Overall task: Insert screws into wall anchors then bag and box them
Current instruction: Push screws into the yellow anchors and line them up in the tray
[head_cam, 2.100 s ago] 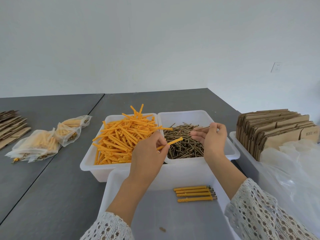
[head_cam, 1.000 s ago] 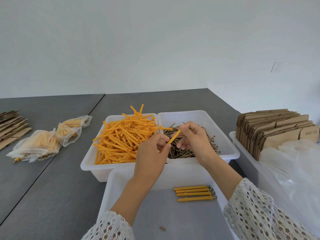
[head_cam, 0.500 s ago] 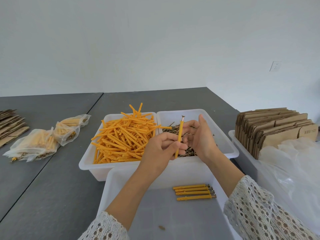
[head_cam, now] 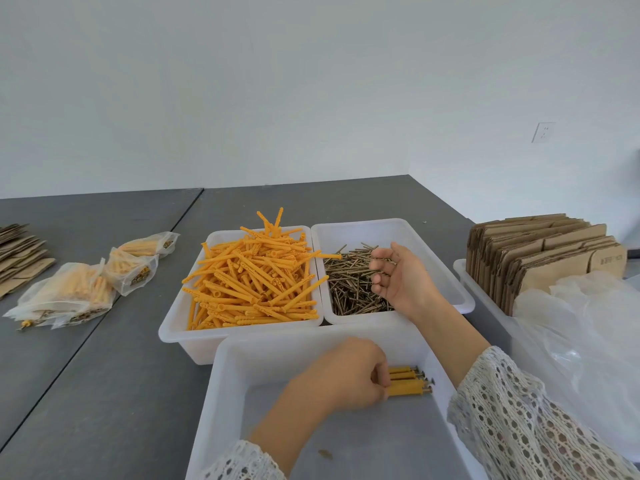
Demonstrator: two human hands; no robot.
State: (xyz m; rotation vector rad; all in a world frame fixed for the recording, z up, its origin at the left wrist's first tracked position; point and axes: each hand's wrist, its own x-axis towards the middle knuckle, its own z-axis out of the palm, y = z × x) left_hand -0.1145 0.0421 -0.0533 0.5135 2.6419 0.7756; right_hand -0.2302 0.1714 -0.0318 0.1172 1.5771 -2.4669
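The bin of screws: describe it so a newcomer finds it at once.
On the grey table two white bins stand side by side beyond the nearest bin. The bin of screws is the right one, under the right hand. Its contents are thin and dark; its neighbour's are orange.

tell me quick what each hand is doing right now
Left hand: fingers curled at the finished anchors in the front bin; grip cannot be told.
Right hand: open over the screws, holding nothing.

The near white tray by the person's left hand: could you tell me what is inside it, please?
In the near white tray lies a short row of yellow anchors with screws inserted. The left hand covers their left ends, so an exact count is uncertain. A small brown speck lies nearer.
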